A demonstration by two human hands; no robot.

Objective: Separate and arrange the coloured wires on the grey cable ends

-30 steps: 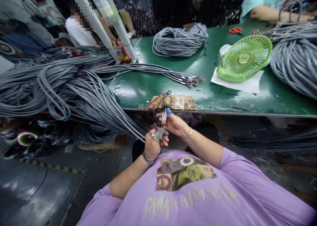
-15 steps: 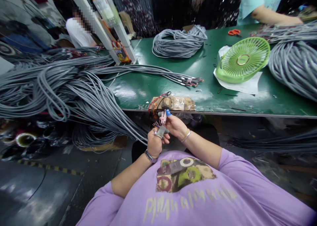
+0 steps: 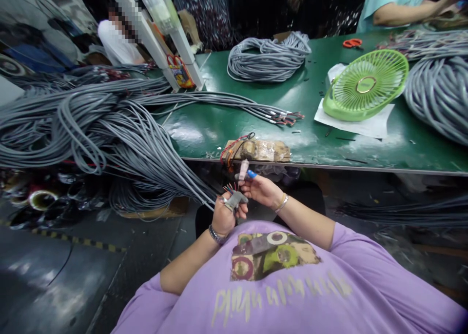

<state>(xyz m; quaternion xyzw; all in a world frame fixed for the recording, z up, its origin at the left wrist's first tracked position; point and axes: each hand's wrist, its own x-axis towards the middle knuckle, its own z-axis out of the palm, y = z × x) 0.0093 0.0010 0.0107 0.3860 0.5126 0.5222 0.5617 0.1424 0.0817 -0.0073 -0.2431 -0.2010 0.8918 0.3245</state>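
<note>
My left hand (image 3: pixel 224 218) is closed around the end of a grey cable, a grey wrap covering its thumb. Thin coloured wires (image 3: pixel 231 187) fan out above that grip. Close beside it, my right hand (image 3: pixel 265 190) has its fingertips pinched at the wire tips; one finger wears a pale wrap and another a blue cover. Which single wire it pinches is too small to tell. From the left, a thick bundle of grey cables (image 3: pixel 146 146) runs down to my left hand. Just beyond the hands, a taped wooden block (image 3: pixel 270 150) with red and black leads sits at the table edge.
On the green table (image 3: pixel 204 129) lie stripped cable ends (image 3: pixel 281 115), a coiled cable (image 3: pixel 263 61), orange-handled scissors (image 3: pixel 352 43) and a green fan (image 3: pixel 365 85) on white paper. Another coil (image 3: pixel 438 100) is at right. A white post (image 3: pixel 183 46) rises at left. Two other people sit across.
My hands have shifted slightly, with the right fingers lowered and drawn closer to the wires. The view has moved a little. The co-worker at the upper right has raised a forearm.
</note>
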